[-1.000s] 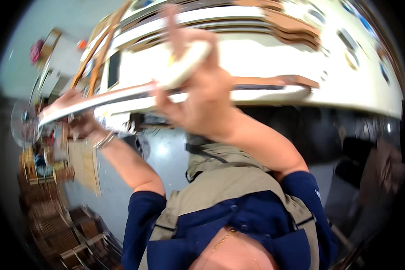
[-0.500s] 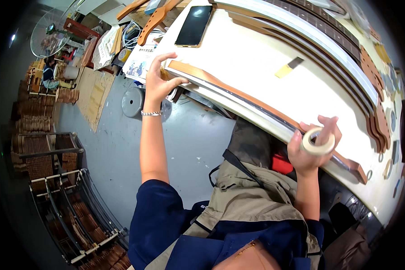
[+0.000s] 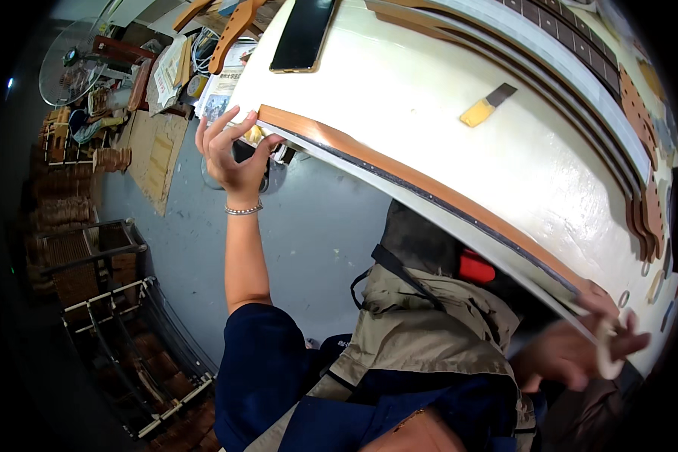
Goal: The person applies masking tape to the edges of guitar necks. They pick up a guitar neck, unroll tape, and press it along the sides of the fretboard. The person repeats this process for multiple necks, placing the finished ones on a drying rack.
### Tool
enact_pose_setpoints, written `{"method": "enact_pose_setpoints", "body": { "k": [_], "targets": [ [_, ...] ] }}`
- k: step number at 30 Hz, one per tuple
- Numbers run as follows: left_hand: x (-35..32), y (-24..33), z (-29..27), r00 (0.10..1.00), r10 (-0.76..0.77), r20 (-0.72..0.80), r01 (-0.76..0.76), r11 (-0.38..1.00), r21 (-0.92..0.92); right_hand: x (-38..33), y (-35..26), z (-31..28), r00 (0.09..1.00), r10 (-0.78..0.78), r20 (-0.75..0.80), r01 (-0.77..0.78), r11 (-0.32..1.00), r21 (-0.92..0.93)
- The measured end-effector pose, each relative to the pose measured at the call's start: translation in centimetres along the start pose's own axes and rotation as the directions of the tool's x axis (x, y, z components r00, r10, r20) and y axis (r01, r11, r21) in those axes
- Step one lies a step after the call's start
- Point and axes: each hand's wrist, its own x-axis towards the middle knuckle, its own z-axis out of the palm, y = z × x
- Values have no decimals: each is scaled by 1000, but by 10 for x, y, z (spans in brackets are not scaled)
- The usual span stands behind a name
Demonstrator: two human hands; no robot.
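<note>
1. Left hand [image 3: 233, 162] was half open, fingertips just beside the left end of the wooden neck [image 3: 429, 185]; its grip I could not tell;
2. right hand [image 3: 559, 354], blurred, had loosely spread fingers with a pale roll [image 3: 607, 352], near the other end; its hold was unclear;
3. the neck lay along the white table's [image 3: 388, 87] near edge, slanting between both hands.

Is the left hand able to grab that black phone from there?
Probably yes: the phone lies on the table a little beyond the left hand, with bare surface between them. The wooden neck doesn't seem to block the way.
</note>
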Motion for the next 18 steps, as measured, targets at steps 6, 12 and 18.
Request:
{"method": "enact_pose_setpoints", "body": {
  "k": [6, 12, 18],
  "targets": [
    [-5, 2, 2, 999, -23, -28, 23, 1000, -18, -23, 34, -158, 873, 336, -354, -479, 730, -487],
    [-5, 4, -3, 999, 18, 36, -19, 999, 35, -69, 56, -191, 842, 430, -325, -534, 749, -393],
    [-6, 6, -2, 998, 42, 56, -46, 996, 74, -60, 56, -174, 764, 463, -450, -619, 722, -308]
  ]
}}
